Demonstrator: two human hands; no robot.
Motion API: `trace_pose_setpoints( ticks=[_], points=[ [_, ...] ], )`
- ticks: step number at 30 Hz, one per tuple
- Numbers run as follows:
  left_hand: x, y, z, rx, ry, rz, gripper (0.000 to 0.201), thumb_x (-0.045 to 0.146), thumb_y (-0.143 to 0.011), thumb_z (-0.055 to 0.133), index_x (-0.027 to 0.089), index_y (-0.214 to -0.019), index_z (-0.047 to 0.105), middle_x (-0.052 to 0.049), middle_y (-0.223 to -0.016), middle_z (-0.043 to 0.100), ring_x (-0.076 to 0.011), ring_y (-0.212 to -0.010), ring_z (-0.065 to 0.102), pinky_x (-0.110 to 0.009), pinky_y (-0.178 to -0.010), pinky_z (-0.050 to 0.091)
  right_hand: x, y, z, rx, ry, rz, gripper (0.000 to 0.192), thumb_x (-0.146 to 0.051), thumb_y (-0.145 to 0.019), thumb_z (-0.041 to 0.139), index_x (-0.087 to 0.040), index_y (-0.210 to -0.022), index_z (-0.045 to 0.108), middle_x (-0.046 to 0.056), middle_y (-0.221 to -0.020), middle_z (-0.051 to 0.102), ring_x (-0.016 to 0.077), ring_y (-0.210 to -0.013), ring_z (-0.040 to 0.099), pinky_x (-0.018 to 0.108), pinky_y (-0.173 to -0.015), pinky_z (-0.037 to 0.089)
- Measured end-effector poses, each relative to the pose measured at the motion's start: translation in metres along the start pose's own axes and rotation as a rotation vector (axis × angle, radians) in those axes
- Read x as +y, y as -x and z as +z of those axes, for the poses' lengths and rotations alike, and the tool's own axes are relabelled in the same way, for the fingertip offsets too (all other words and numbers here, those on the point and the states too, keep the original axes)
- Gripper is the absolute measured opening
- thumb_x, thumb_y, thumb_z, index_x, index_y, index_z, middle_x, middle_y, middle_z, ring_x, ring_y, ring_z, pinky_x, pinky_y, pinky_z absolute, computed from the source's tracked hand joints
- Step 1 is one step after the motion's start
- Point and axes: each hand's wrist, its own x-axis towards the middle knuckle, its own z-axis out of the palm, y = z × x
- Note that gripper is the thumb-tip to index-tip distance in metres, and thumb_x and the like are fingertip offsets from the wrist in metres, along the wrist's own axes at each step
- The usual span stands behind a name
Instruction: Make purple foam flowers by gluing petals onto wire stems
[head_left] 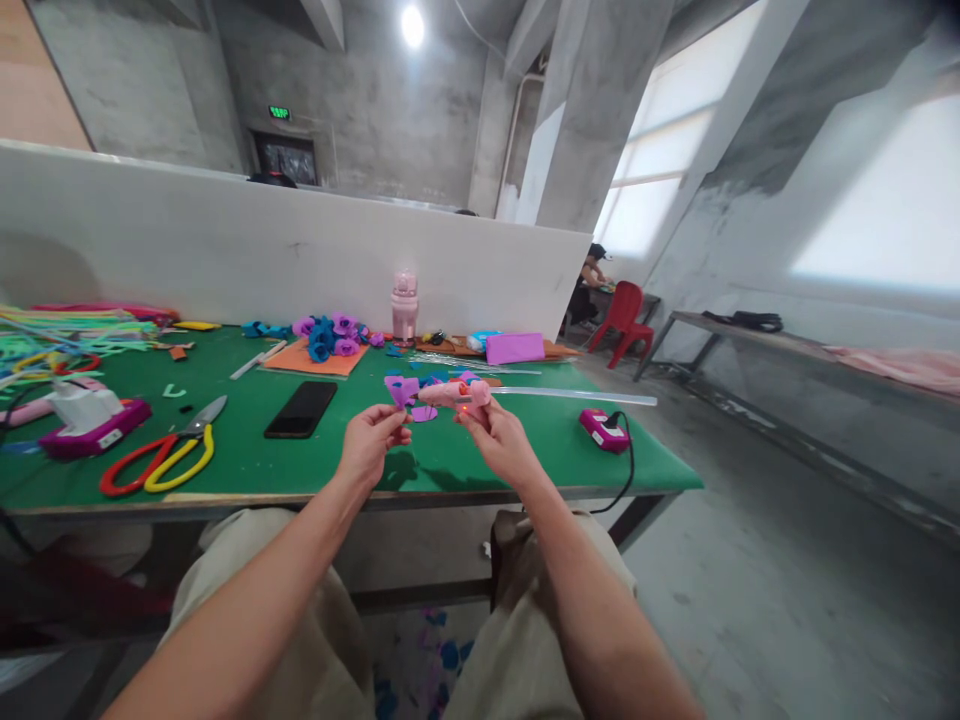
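My right hand [495, 435] is wrapped round a pink hot glue gun [450, 395], its nozzle pointing left. A long clear glue stick [577, 396] sticks out of the gun's back end to the right. Between the fingertips of my left hand [371, 437] is a purple paper flower [402, 390], right by the nozzle; whether the two touch I cannot tell. Below the nozzle a purple paper petal [424, 413] shows on the green table. Blue and purple paper pieces lie behind the gun, partly hidden by it.
Finished-looking blue and purple flowers [330, 337] rest on orange paper [315, 360]. Left are a black phone [301, 410], scissors [171, 450] and pipe cleaners [67, 335]. A pink bottle [405, 308] stands by the white partition [300, 240]. A corded purple power socket [604, 430] sits right.
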Motion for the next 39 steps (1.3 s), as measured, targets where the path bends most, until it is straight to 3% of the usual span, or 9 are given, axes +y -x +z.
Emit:
trace_pose_setpoints(
  ticks=[16, 26, 33, 39],
  points=[
    [-0.0007, 0.0012, 0.002, -0.015, -0.011, 0.001, 0.029, 0.029, -0.054, 0.074, 0.011, -0.071, 0.058, -0.003, -0.065, 0.064, -0.0087, -0.048, 0.055, -0.023, -0.05, 0.045, 0.0026, 0.0016, 0.0028, -0.019, 0.09, -0.039, 0.028, -0.034, -0.086, 0.044, -0.021, -0.105, 0.06, 0.008, -0.116, 0.059, 0.0225, -0.113, 0.051, 0.034, -0.096, 0.038],
    [-0.0012, 0.0008, 0.002, -0.011, -0.022, -0.005, 0.03, 0.03, -0.054, 0.074, 0.011, -0.072, 0.058, -0.003, -0.066, 0.065, -0.0088, -0.048, 0.055, -0.023, -0.05, 0.046, 0.0009, 0.0026, 0.002, -0.007, 0.091, -0.027, 0.036, -0.032, -0.085, 0.045, -0.02, -0.118, 0.052, 0.01, -0.121, 0.057, 0.0239, -0.113, 0.051, 0.036, -0.094, 0.039],
    [-0.0008, 0.0017, 0.0025, -0.013, -0.024, -0.007, 0.03, 0.029, -0.054, 0.074, 0.012, -0.072, 0.059, -0.003, -0.066, 0.065, -0.0085, -0.048, 0.054, -0.023, -0.05, 0.046, 0.0007, 0.003, 0.002, -0.008, 0.095, -0.019, 0.032, -0.033, -0.086, 0.044, -0.02, -0.114, 0.055, 0.01, -0.116, 0.06, 0.0247, -0.109, 0.054, 0.037, -0.092, 0.04],
    [-0.0017, 0.0012, 0.0023, -0.022, -0.03, 0.0, 0.03, 0.031, -0.054, 0.074, 0.012, -0.071, 0.058, -0.003, -0.066, 0.065, -0.0088, -0.048, 0.055, -0.023, -0.05, 0.046, 0.001, 0.0034, 0.002, -0.007, 0.104, -0.019, 0.039, -0.032, -0.086, 0.045, -0.02, -0.123, 0.048, 0.009, -0.121, 0.057, 0.0236, -0.115, 0.05, 0.035, -0.094, 0.04]
  ],
)
